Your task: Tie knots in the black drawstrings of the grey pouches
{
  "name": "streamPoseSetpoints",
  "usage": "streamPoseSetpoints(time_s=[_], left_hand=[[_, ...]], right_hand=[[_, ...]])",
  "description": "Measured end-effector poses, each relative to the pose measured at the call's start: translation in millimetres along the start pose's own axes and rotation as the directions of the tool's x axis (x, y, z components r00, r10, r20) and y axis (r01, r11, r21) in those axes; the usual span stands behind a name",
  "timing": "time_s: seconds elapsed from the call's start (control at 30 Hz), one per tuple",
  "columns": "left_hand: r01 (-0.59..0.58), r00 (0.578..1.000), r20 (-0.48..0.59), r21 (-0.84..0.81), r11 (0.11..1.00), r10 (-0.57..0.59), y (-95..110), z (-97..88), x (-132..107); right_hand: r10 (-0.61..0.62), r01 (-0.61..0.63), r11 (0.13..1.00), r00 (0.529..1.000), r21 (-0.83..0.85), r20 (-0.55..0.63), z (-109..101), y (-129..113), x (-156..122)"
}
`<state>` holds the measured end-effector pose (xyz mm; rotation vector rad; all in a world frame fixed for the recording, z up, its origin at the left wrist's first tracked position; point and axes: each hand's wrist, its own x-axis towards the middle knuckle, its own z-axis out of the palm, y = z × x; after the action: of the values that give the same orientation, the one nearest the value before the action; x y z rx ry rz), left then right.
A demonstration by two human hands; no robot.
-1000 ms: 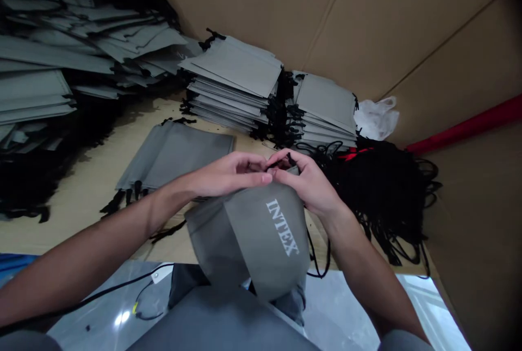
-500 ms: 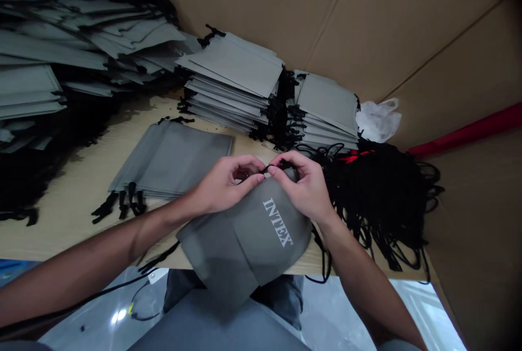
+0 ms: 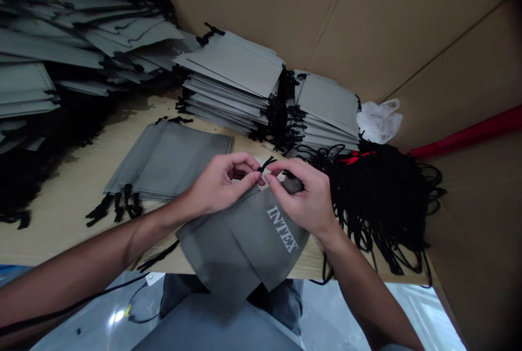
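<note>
A grey drawstring bag (image 3: 248,242) printed INTEX hangs over the table's front edge, beneath both hands. My left hand (image 3: 222,185) pinches a black drawstring (image 3: 267,164) at its knot, between thumb and forefinger; the short cord ends stick up to the right. Close beside it, my right hand (image 3: 305,193) has thumb and forefinger curled near the knot, with the bag's top corner bunched under its fingers. Another black cord trails from the bag's left side. Flat grey bags (image 3: 167,158) with knotted cords lie left of my hands.
Two neat stacks of grey bags, a larger stack (image 3: 232,62) and a smaller stack (image 3: 326,100), stand at the back by the cardboard wall (image 3: 391,19). Black cords (image 3: 383,198) heap at right, near a white plastic bag (image 3: 381,121). A loose bag pile (image 3: 122,30) rises at far left.
The cord ends now stand up from the knot at my left fingertips. My right hand has turned and shifted slightly right and down, its fingertips drawn off the cord.
</note>
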<state>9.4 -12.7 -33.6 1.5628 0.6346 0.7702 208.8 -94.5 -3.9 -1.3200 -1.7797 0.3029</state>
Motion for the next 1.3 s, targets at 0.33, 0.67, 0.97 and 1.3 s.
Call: streamPoseSetpoints(time_s=[0.33,0.67,0.97,1.3], left_hand=[[-0.195,0.980,0.102,0.380,0.904,0.168,-2,-5.6,-5],[-0.262,0.961,0.021,0.400,0.878,0.277,-3,-2.1,-9],[-0.398,0.908,0.060,0.427,0.812,0.414,4,-5.1,-8],[-0.560,0.821,0.171,0.423,0.712,0.544,8,-14.7,-1]], right_hand=[[-0.081,0.085,0.991,0.996,-0.103,0.040,6,6,-5],[-0.053,0.053,0.997,0.998,-0.056,0.016,5,5,-4],[0.059,-0.060,0.998,0.998,0.030,0.016,3,6,-3],[0.092,-0.095,0.994,0.994,0.050,0.061,5,7,-4]])
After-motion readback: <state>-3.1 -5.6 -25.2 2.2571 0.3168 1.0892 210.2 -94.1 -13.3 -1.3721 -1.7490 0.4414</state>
